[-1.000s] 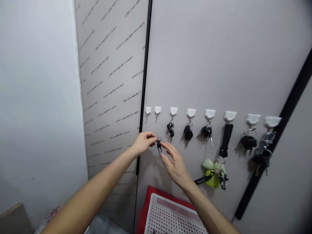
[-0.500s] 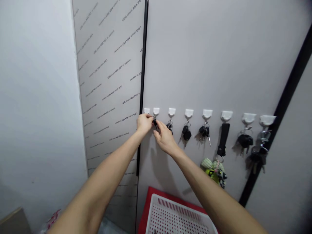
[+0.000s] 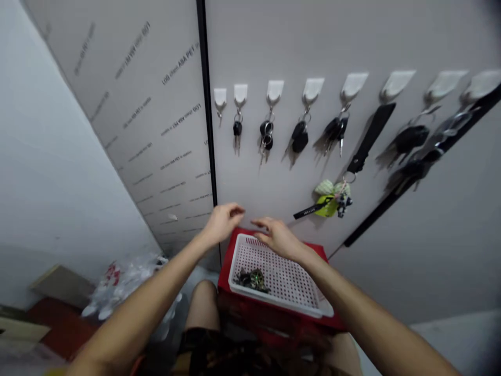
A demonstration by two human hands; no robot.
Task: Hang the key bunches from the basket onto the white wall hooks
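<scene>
My left hand (image 3: 222, 224) is lowered to the left of the white perforated basket's far corner, its fingers loosely curled and no object visible in them. Over the basket's (image 3: 282, 305) far rim is my right hand (image 3: 278, 239), fingers and thumb apart, empty. Inside the basket, at its near left corner, lies a small heap of keys (image 3: 254, 280). Up on the panel, a single black-headed key (image 3: 237, 128) hangs from the second white hook (image 3: 240, 93). The leftmost hook (image 3: 220, 96) carries only a small metal piece.
More key bunches (image 3: 300, 138) hang along the hook row to the right. A black strap (image 3: 371, 137) holds a green charm (image 3: 327, 203). The basket sits on a red stool-like support (image 3: 225, 277). Clear plastic bags (image 3: 129, 284) lie at lower left.
Both hands have let go of the black-headed key, which now hangs on the second hook, and have come down to the basket. The view has tilted downward, showing the keys in the basket.
</scene>
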